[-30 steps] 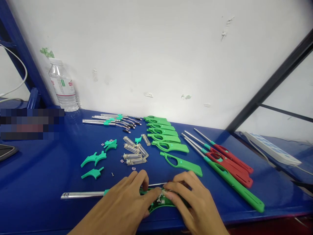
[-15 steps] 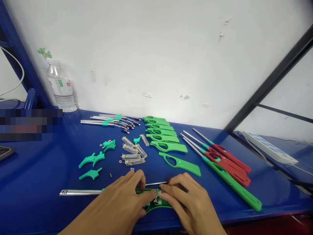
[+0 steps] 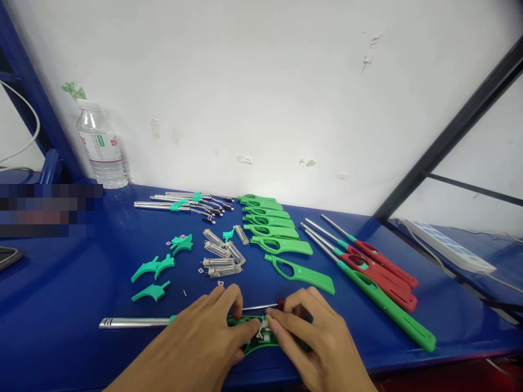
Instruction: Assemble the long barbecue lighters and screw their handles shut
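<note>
An opened gas lighter [image 3: 260,348] lies near the front edge, its green half-shell facing up. Its metal tube [image 3: 134,323] reaches out to the left. My left hand [image 3: 216,332] grips the shell, with the thumb pressed on the parts inside and fingers over the far rim. White wire and a small pale piece [image 3: 265,324] show between the hands. My right hand [image 3: 312,332] is closed around the handle's right part, thumb and forefinger tips at that piece. The palm hides most of the handle end. Just beyond lies a screwdriver [image 3: 261,306] with a dark red grip.
Green handle shells [image 3: 302,273] lie in a column, left of several assembled lighters [image 3: 388,296]. Clear fuel tanks [image 3: 223,270], teal triggers [image 3: 151,291], a tiny screw [image 3: 185,293] and metal tubes with wires [image 3: 180,204] are spread leftward. A water bottle [image 3: 102,147] stands by the wall.
My right fingertips have shifted very slightly at the pale piece, so a bit more of the shell's inside shows. Both hands otherwise stay on the lighter.
</note>
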Tool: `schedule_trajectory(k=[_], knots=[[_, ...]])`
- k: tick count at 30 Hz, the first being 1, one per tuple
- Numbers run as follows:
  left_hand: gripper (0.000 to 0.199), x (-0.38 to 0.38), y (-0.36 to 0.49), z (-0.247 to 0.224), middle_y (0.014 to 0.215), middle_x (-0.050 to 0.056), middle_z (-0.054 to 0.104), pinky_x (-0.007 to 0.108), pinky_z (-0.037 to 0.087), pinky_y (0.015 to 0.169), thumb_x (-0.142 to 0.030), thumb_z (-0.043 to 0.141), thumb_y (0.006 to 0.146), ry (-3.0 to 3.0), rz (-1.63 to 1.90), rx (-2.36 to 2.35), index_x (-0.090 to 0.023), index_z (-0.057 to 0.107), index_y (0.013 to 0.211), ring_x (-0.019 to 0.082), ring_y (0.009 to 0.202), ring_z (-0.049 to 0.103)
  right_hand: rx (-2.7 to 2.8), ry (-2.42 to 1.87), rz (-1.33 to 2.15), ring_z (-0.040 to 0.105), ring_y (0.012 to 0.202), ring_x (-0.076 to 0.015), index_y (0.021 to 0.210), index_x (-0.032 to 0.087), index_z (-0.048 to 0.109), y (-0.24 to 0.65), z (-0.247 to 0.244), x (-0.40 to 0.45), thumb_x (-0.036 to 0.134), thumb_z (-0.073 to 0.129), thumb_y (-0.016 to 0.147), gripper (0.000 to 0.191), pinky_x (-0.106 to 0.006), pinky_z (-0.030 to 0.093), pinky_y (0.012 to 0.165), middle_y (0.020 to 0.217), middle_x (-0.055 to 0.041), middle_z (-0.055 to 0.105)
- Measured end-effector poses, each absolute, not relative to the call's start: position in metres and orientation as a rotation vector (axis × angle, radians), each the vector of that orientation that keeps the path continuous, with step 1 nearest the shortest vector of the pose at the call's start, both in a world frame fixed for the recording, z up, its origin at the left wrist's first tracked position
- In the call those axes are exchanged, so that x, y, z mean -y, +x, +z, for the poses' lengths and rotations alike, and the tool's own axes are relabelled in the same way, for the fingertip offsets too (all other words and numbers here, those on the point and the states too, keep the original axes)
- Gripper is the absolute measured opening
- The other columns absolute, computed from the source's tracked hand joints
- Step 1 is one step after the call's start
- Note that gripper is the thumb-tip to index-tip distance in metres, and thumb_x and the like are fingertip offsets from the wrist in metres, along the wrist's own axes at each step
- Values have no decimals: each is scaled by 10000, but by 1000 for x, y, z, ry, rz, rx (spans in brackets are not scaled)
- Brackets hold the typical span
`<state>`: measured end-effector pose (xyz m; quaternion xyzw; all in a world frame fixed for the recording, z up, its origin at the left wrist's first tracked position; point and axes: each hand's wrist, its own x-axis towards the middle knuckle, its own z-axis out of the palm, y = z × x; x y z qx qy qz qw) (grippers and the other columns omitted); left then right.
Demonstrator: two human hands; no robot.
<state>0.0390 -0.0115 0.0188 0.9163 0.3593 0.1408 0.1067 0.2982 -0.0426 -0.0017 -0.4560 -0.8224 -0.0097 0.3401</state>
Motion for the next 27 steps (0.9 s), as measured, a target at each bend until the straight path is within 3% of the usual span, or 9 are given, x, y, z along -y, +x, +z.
schedule_trajectory(k=[8,12,16,18,24,27], knots=[[494,13,36,23,1245,33,717,319,602,1052,-12,584,967,2722,481,-1030,-337,769,1289,239,1133,749,2100,-1178,-114,742,840,-214,1226,277,861,301,1,43,252,644,1166,227,-340,623,739,1001,-47,759],[562,16,33,17,1348,48,714,354,617,1048,-31,624,972,2810,547,-1021,-369,728,1410,278,1204,744,1933,-1222,-204,815,955,-220,1217,316,873,327,9,37,283,615,1178,263,-328,673,841,1064,-40,824],[553,16,32,17,1388,56,716,346,598,1089,-44,671,970,2855,583,-1006,-350,707,1429,278,1244,732,1933,-1454,-211,835,1238,-311,1358,324,856,368,-2,27,421,633,1182,301,-486,683,1095,1354,-79,854],[561,14,32,20,1347,50,727,352,592,1102,-25,675,956,2834,527,-993,-340,713,1418,270,1218,739,1976,-1501,-205,829,1288,-339,1390,312,850,382,-12,23,495,640,1177,350,-523,692,1106,1407,-93,848],[463,9,36,42,1290,66,753,400,636,1055,-43,697,994,2761,368,-1047,-314,760,1363,306,1209,759,1995,-1415,-292,900,1104,-288,1312,294,856,399,-21,20,541,569,1211,391,-410,760,969,1256,-57,906],[449,10,35,61,1354,85,766,402,646,1075,-59,689,1027,2738,374,-1142,-306,754,1396,306,1246,759,2013,-1304,-398,897,1130,-276,1429,345,812,416,-27,23,533,611,1188,365,-348,758,966,1334,-21,887]])
